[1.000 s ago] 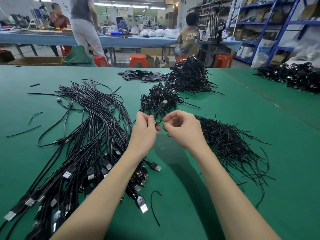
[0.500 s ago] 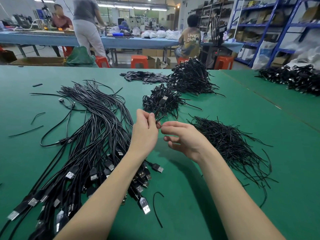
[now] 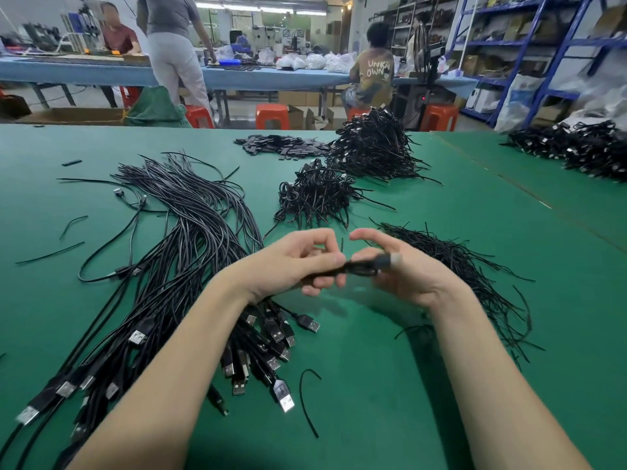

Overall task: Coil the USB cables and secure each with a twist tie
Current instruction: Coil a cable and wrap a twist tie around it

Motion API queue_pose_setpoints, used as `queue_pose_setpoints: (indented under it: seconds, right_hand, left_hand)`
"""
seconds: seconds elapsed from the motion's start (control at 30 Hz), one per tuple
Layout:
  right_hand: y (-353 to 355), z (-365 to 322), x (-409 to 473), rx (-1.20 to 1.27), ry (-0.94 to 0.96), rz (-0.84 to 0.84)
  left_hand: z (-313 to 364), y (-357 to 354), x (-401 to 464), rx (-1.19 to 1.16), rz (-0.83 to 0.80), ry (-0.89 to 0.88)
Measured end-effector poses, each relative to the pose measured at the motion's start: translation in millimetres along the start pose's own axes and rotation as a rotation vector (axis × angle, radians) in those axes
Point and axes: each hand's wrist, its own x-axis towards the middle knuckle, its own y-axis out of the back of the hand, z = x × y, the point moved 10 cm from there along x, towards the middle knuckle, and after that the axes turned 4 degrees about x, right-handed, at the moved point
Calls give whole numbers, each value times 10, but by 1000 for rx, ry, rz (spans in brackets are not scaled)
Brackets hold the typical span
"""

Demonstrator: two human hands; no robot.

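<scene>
My left hand [image 3: 295, 262] pinches a small coiled black USB cable [image 3: 359, 267] above the green table [image 3: 373, 385]. The cable's silver plug end points right, across my right hand [image 3: 414, 276]. That hand sits just behind it with loosely spread fingers and the index stretched out. A short twist tie end [image 3: 342, 244] sticks up between the two hands. The cable is blurred. Left of my arms lies a long bundle of uncoiled USB cables [image 3: 176, 252]. A heap of black twist ties [image 3: 464, 266] lies to the right.
Two piles of coiled cables sit further back: a small pile [image 3: 315, 195] and a larger pile [image 3: 373, 150], with flat black pieces [image 3: 281, 147] beside them. Another cable heap [image 3: 583, 150] is far right. A stray tie [image 3: 307, 401] lies near me. People work at a blue table behind.
The hands have dropped lower and drawn slightly apart. The coiled cable has swung from pointing away to lying sideways toward my right hand, whose fingers have loosened from the pinch.
</scene>
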Motion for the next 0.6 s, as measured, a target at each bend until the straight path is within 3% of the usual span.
queue_pose_setpoints:
  seconds: [0.13, 0.23, 0.3, 0.37, 0.47, 0.6]
  right_hand:
    - [65, -292, -121, -518, 161, 29]
    - [7, -517, -112, -764, 295, 171]
    - [-113, -646, -117, -852, 437, 275]
    - [-196, -696, -137, -809, 546, 321]
    - [-192, -671, -140, -633, 572, 297]
    - [-145, -609, -119, -483, 501, 201]
  left_hand:
    - [-89, -97, 26, 378, -36, 93]
    - [-106, 41, 90, 586, 185, 116]
    - [-83, 171, 78, 607, 393, 95]
    - [-140, 290, 47, 464, 529, 93]
    - [-200, 413, 19, 253, 595, 48]
    - [-98, 443, 6, 293, 597, -68]
